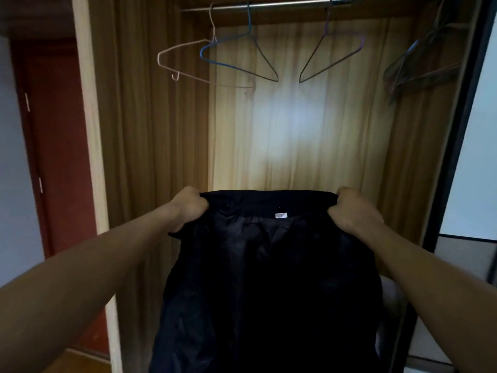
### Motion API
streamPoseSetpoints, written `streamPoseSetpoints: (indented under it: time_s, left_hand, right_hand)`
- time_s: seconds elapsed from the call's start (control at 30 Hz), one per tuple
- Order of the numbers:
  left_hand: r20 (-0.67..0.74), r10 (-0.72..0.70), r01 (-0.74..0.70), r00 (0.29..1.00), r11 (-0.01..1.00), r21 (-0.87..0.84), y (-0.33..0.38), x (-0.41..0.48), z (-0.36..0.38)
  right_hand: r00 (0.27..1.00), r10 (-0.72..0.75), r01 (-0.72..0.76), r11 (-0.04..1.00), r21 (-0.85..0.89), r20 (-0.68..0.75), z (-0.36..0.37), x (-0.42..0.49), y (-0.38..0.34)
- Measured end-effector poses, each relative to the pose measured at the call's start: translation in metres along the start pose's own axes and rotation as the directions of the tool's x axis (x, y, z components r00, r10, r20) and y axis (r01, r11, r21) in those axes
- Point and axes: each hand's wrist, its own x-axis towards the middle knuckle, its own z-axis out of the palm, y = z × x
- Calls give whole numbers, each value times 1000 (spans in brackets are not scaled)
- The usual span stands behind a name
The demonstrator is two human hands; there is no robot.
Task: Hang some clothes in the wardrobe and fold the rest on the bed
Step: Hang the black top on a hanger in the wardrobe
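black cloth: a dark garment hangs in front of the open wardrobe, well below the rail and not yet on any hanger. from my remote seat i see the left hand and the right hand each gripping a top corner, fingers curled tight and pinching the upper edge so it stretches flat between them. my worry: both hands are taken, so fetching a hanger means letting one corner go, and the lining looks slick, so the garment could slide and drop. the blue hanger and the pale wire hanger near the left end of the rail overlap, and i judge that pulling one could drag the other off. the thin purple hanger near the rail's middle may let slick cloth slip off. a small white label sits at the middle of the inner top edge; i can read no writing or brand on it.
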Motion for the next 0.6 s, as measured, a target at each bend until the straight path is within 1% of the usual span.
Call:
streamPoseSetpoints:
  time_s: [0.17,0.33,0.4,0.43,0.53,0.6]
  left_hand:
    - [-85,64,-66,994,997,-26,23,82,1]
    - [-120,133,-146,984,984,-106,51,172,-7]
    - [-152,183,-203,971,971,-127,68,206,-10]
    - [-190,218,-246,957,959,-140,78,222,-12]
    - [-311,323,-393,894,899,-194,113,261,-14]
    - [-347,376,-461,859,863,-207,127,278,-11]
  right_hand:
    - [993,20,-20,1000,2,-115,13,62,-18]
    - [967,6,-5,1000,5,-254,7,142,-45]
    - [939,-12,6,1000,-21,-343,-3,176,-56]
    - [921,-20,6,999,-37,-389,-9,191,-62]
    - [851,-48,8,997,-80,-522,-31,233,-75]
    - [809,-75,17,994,-104,-583,-37,254,-76]
